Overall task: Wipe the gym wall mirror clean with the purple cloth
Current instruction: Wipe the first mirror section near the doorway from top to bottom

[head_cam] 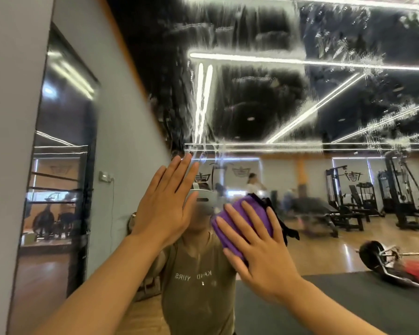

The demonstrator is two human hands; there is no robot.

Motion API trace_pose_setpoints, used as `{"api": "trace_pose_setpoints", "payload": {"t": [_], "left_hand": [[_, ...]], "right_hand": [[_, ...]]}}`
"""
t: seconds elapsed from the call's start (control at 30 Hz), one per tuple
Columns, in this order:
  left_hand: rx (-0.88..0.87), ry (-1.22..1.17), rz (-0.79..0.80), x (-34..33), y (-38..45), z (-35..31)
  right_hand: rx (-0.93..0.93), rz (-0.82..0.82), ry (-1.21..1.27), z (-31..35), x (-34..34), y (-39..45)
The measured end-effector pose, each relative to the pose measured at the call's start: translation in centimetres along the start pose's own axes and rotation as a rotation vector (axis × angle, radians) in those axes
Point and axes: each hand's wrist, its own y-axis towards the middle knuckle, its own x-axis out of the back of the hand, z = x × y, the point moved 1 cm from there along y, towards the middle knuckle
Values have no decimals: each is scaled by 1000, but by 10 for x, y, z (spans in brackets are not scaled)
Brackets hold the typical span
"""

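Observation:
The wall mirror point(264, 97) fills most of the view, and its upper half is streaked with wet, foamy smears. My right hand point(257, 247) presses the folded purple cloth point(248, 215) flat against the glass at about head height, fingers straight and spread. My left hand point(166, 204) lies flat on the mirror just left of the cloth, fingers straight and pointing up. The lower glass reflects me in an olive shirt with a headset.
A grey wall point(12, 141) with a dark-framed glass opening point(58, 165) stands at the left, meeting the mirror's left edge. In the reflection are weight machines point(397, 197), benches, a barbell point(385, 262) on a dark mat, and people in the background.

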Motion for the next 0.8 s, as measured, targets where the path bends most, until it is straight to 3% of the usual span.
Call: {"api": "trace_pose_setpoints", "payload": {"t": [0.17,0.33,0.47,0.63,0.8], "left_hand": [[-23,-2,-8,2,-3,5],[-1,17,-16,-1,-6,5],[4,24,-6,-3,-7,5],[29,-8,-18,-6,-9,7],[42,-52,1,-7,-10,8]], "right_hand": [[141,72,-2,-28,8,34],[-123,-26,26,-68,29,151],[-267,25,72,-78,45,201],[-198,-87,81,-41,24,140],[-14,-29,29,1,2,31]]}}
